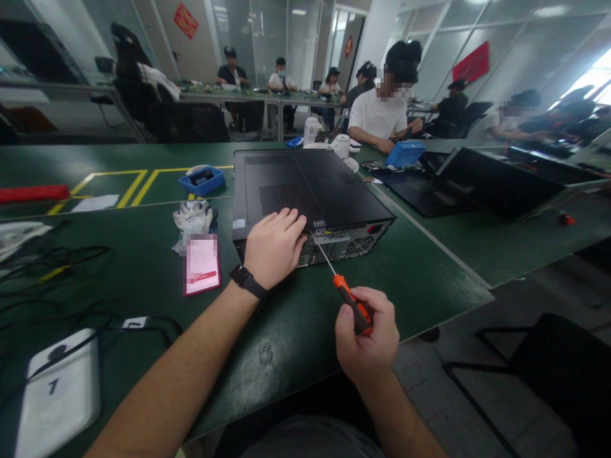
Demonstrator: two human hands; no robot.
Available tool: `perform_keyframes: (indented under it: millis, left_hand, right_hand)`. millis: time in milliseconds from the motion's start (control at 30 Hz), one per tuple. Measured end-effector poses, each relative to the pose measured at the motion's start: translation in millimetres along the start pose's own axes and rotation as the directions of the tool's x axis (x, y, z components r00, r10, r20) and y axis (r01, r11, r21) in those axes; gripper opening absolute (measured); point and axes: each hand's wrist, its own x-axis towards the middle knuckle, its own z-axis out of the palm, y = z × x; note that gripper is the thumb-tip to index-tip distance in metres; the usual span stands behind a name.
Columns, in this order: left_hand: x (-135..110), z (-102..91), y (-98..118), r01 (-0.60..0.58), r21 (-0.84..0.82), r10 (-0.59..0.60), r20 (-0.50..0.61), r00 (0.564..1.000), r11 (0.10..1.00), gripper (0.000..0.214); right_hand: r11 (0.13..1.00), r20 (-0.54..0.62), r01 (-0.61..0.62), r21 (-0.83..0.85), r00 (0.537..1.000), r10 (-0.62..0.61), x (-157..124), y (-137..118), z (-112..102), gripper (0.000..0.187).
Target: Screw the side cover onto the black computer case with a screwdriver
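A black computer case (305, 184) lies flat on the green table, its rear panel with fan grille and ports turned toward me. My left hand (275, 245) rests on the case's near edge, fingers stretched over the top and the thumb along the rear panel. In my right hand (370, 334) is an orange and black screwdriver (352, 302), gripped by the handle. Its shaft slants up and left, and the tip meets the upper edge of the rear panel, close to my left thumb. Whatever screw sits at the tip is too small to make out.
Left of the case are a blue tray (203, 182), white gloves (195, 217) and a pink-screened phone (202, 264). Black cables (62, 261) and a white numbered device (60, 394) lie farther left. Flat black panels (496, 178) stand at right. A person in white (382, 117) works across the table.
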Motion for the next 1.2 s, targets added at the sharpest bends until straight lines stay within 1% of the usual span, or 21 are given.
perform_keyframes:
  millis: [200, 700, 833, 967, 1067, 1133, 1200]
  left_hand:
    - [0.3, -0.4, 0.1, 0.000, -0.006, 0.000, 0.002, 1.000, 1.000, 0.034]
    - [-0.3, 0.9, -0.6, -0.006, 0.005, 0.006, -0.003, 1.000, 1.000, 0.034]
    - [-0.5, 1.4, -0.7, -0.003, -0.001, 0.003, -0.007, 1.000, 1.000, 0.034]
    - [-0.9, 2.2, -1.4, 0.002, -0.010, -0.002, 0.000, 1.000, 1.000, 0.035]
    - [-1.2, 2.3, -1.3, 0.002, -0.009, -0.002, -0.003, 1.000, 1.000, 0.035]
    - [-1.1, 1.9, -1.0, -0.001, -0.005, 0.001, -0.008, 1.000, 1.000, 0.035]
    - [-0.7, 1.3, -0.8, -0.007, 0.001, 0.007, -0.007, 1.000, 1.000, 0.035]
  right_hand:
    - [1.000, 0.005, -0.002, -0.014, 1.000, 0.003, 0.2, -0.4, -1.9, 0.025]
    - [1.000, -0.010, 0.010, -0.010, 1.000, -0.010, -3.1, -0.1, 2.7, 0.025]
    - [0.999, 0.004, 0.013, -0.038, 1.000, -0.013, -5.3, -0.5, 3.1, 0.024]
    - [0.997, 0.017, -0.013, -0.070, 1.000, 0.014, -6.3, -0.2, 3.9, 0.020]
    - [0.995, -0.008, -0.068, -0.075, 0.998, 0.068, -5.9, -0.1, 4.0, 0.015]
    - [0.992, -0.028, -0.109, -0.062, 0.994, 0.107, -5.7, -0.2, 3.4, 0.016]
    - [0.991, -0.035, -0.124, -0.051, 0.992, 0.122, -5.7, -0.2, 2.6, 0.022]
